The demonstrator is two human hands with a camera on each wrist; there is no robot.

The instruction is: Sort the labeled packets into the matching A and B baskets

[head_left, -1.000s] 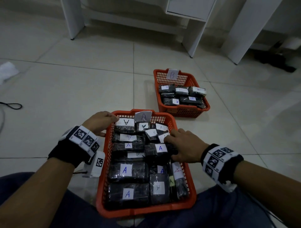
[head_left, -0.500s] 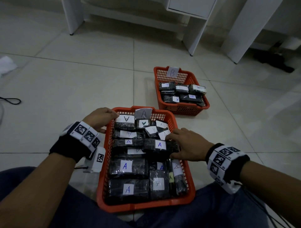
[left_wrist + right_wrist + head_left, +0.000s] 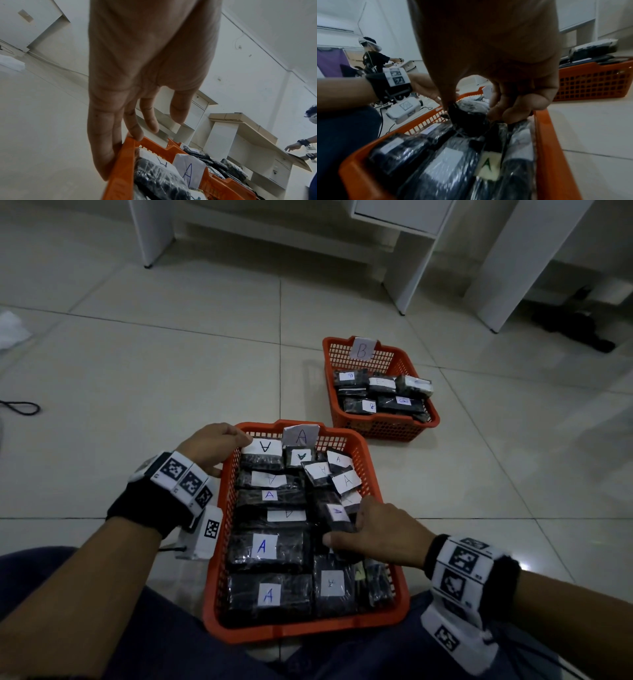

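The orange basket A [image 3: 301, 633] sits between my knees, packed with black packets bearing white A labels. My right hand [image 3: 356, 525] reaches into its right side, thumb and curled fingers pinching one black A packet [image 3: 334, 511], which lies lengthwise and slightly raised. The right wrist view shows that packet [image 3: 467, 119] pinched above the others. My left hand [image 3: 209, 443] rests at the far left corner; in the left wrist view its straight fingers [image 3: 106, 155] lean on the rim [image 3: 123, 162]. Basket B [image 3: 380, 426] stands further away to the right with several B packets.
White furniture legs [image 3: 407, 268] stand across the back of the tiled floor. A black cable [image 3: 20, 407] and a white cloth [image 3: 10, 332] lie far left, a dark object [image 3: 575, 330] at the back right. Another person [image 3: 373, 59] works at a desk.
My right hand has taken hold of the A packet that lay crosswise, turned it lengthwise and drawn it nearer to me. The left hand stays on the basket's corner.
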